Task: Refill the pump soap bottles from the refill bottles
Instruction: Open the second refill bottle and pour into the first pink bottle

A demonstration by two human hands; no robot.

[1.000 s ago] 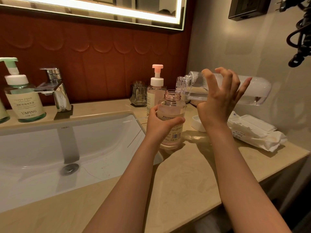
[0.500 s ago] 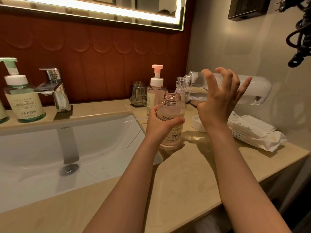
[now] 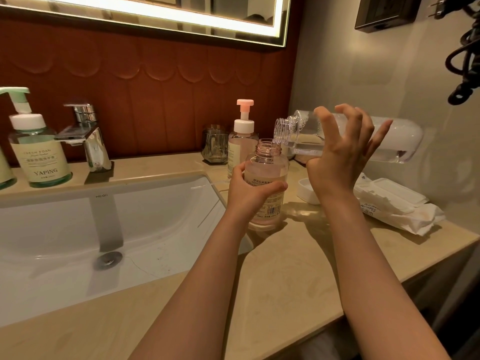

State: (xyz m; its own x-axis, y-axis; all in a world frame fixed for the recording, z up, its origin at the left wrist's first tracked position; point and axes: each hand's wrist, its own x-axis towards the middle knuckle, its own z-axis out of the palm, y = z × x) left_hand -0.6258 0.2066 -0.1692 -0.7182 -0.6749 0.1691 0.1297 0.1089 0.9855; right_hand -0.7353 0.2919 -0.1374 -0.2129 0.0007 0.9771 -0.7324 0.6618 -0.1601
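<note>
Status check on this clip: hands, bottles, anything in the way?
Left hand grips open pink bottle on counter. Right hand tips clear refill bottle, mouth over pink bottle's neck. Nothing in the way.

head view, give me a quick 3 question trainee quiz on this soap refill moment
1. True or false: the open pink bottle has its pump fitted.
2. Which of the hands holds the clear refill bottle? A) left B) right
3. Fill in: the green pump bottle stands left of the ____.

Key: 1 false, its neck is open. 2 B, the right hand; the left hand steadies the pink bottle. 3 faucet.
</note>
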